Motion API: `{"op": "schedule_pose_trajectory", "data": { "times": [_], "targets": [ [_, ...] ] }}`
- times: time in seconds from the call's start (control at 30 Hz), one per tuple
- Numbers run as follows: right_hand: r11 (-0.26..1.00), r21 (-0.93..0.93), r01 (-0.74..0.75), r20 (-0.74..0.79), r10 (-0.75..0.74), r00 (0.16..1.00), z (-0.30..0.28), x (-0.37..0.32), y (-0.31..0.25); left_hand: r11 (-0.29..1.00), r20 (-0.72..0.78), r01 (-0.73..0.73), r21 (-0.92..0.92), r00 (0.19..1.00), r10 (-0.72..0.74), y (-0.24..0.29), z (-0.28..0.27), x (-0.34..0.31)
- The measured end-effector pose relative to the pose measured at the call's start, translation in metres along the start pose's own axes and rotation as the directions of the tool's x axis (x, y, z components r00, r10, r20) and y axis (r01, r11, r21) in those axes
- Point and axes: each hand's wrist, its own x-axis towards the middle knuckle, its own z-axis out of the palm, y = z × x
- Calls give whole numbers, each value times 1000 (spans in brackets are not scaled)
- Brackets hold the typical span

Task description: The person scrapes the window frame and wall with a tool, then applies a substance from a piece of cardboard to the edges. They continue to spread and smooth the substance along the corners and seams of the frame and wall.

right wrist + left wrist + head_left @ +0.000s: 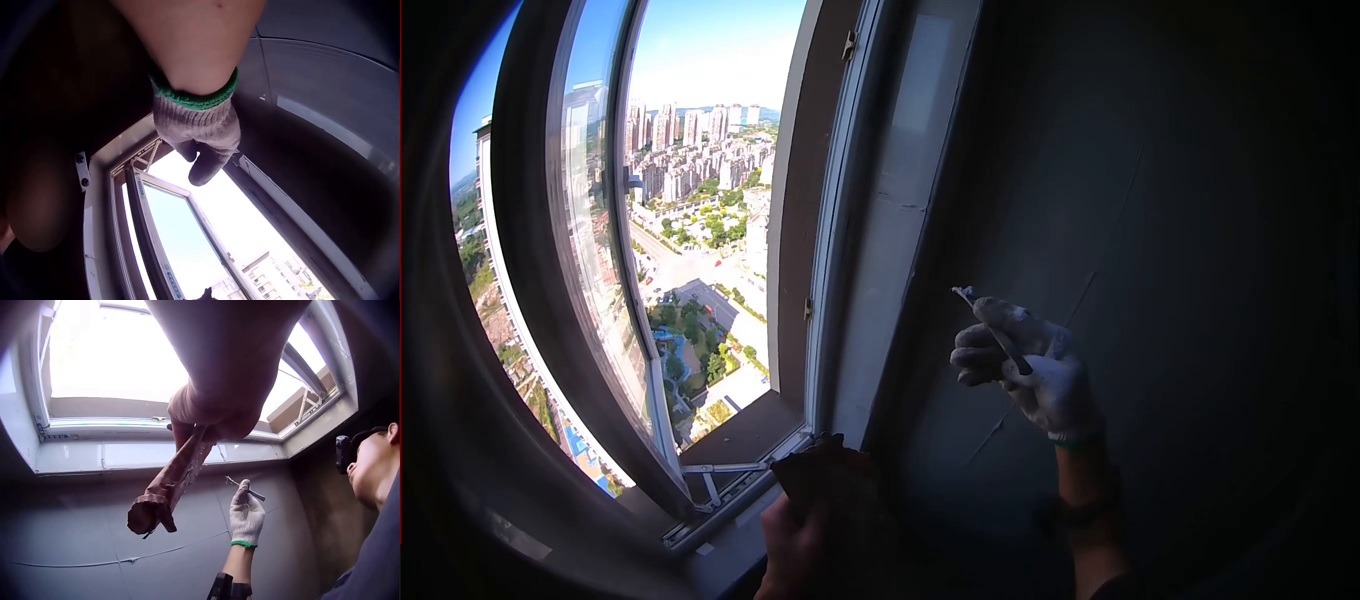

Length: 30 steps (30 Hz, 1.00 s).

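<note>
My bare left hand (788,545) is low in the head view, beside the window's lower corner. It grips a brown, crumpled bag-like piece (165,484) with a ragged end and pale smears along one side. My right hand (1055,375), in a white knit glove with a green cuff, is raised in front of the grey wall. Thumb and fingers pinch a slim, flat metal tool (1007,350), and a pale lump clings to its tip, which points up and left. In the right wrist view the glove (199,125) hides the tool.
An outward-opened window sash (635,250) stands on the left, with a metal stay arm (725,468) at its foot. High-rise buildings show far below. A thin raised seam (1090,285) runs across the wall (1200,330). The person's head (372,465) is at right in the left wrist view.
</note>
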Motion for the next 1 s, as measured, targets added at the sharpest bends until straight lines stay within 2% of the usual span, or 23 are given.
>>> {"op": "schedule_pose_trajectory", "data": {
  "times": [0.03, 0.13, 0.17, 0.27, 0.4, 0.5, 0.57, 0.63, 1.0],
  "targets": [
    [993, -97, 63, -76, -70, 995, 9, 3, 4, 1000, -12, 2, 4, 1000, -2, 3, 0, -1],
    [935, -323, 147, -50, -172, 984, -5, 18, 14, 1000, -39, -15, -10, 999, 15, -15, -9, -4],
    [899, -410, 157, -124, -225, 966, 2, 22, 18, 1000, -37, -16, 2, 999, 16, -19, -13, -4],
    [838, -507, 203, -83, -282, 956, -8, 43, 41, 1000, -38, -7, 27, 999, 8, -28, -20, -7],
    [820, -539, 192, -84, -279, 957, -13, 56, 63, 1000, -62, 16, 20, 998, -15, -20, -20, -8],
    [754, -620, 218, -63, -324, 944, -11, 64, 75, 999, -71, 40, 9, 997, -39, -18, -23, -8],
    [745, -617, 254, -4, -326, 945, -18, 70, 84, 999, -82, 50, -18, 995, -51, -23, -27, -10],
    [734, -621, 276, 31, -329, 944, -23, 74, 86, 997, -91, 36, -63, 995, -41, -26, -27, -10],
    [660, -665, 348, 123, -362, 924, -31, 81, 97, 998, -97, 41, -48, 994, -46, -27, -31, -9]
  ]
}}
